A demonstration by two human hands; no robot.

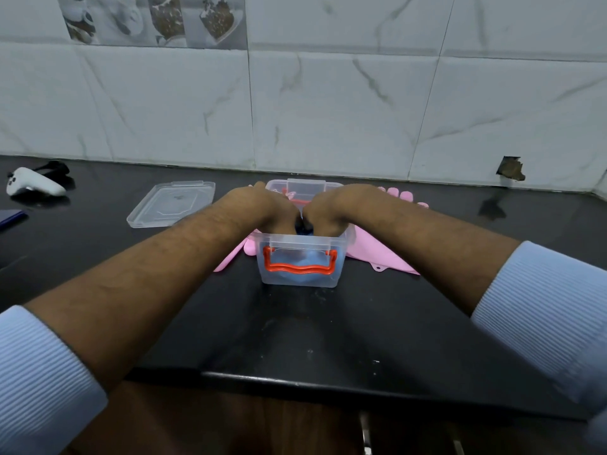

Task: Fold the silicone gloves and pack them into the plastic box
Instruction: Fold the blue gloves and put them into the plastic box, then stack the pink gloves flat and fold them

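Observation:
A clear plastic box point(341, 239) with red clip handles stands on the black counter. A folded blue silicone glove point(303, 261) lies inside it, seen through the front wall. My left hand point(262, 208) and my right hand point(331, 208) reach down into the box side by side, fingers curled on the blue glove. A pink silicone glove point(381, 256) lies flat under and right of the box, its fingertips showing behind my right wrist. Another pink piece point(230, 259) sticks out at the box's left.
The box's clear lid point(172, 203) lies on the counter to the left. A white controller point(33, 185) and a dark strap sit at the far left. The tiled wall runs close behind the box. The counter's front edge point(295, 385) is near me.

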